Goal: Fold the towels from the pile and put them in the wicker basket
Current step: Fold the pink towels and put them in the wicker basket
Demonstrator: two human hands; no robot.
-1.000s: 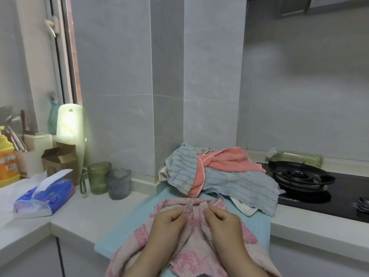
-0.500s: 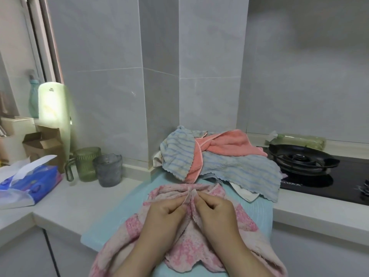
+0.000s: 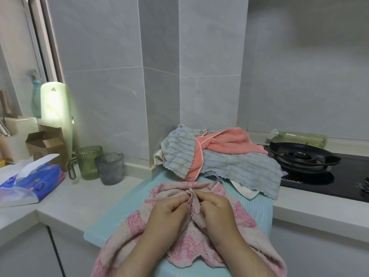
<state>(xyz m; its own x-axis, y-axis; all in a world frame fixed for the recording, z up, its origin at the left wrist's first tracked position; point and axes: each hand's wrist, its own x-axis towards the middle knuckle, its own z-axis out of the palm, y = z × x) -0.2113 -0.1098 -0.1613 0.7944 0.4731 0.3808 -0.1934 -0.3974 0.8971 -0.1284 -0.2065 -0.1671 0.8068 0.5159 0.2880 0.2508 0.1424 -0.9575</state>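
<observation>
We count one pink towel (image 3: 201, 236) on one teal mat (image 3: 123, 214), two striped blue towels (image 3: 241, 166) and one coral towel (image 3: 229, 142) piled behind, two glass cups (image 3: 99, 162), one tissue pack (image 3: 34, 184), one cardboard box (image 3: 47, 144) and one burner (image 3: 301, 154).

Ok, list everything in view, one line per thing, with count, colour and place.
pink towel: 1, pink, on the mat, pinched by both hands
towel pile: several, blue-striped and coral, behind the pink towel
mat: 1, light blue, on the counter
glass mugs: 2, green and grey, left of the pile
tissue pack: 1, blue, far left
cardboard box: 1, brown, behind the tissues
stove: 1, black, right
bottle: 1, greenish, lying behind the stove
left hand: 1, gripping the towel edge
right hand: 1, gripping the towel edge
</observation>
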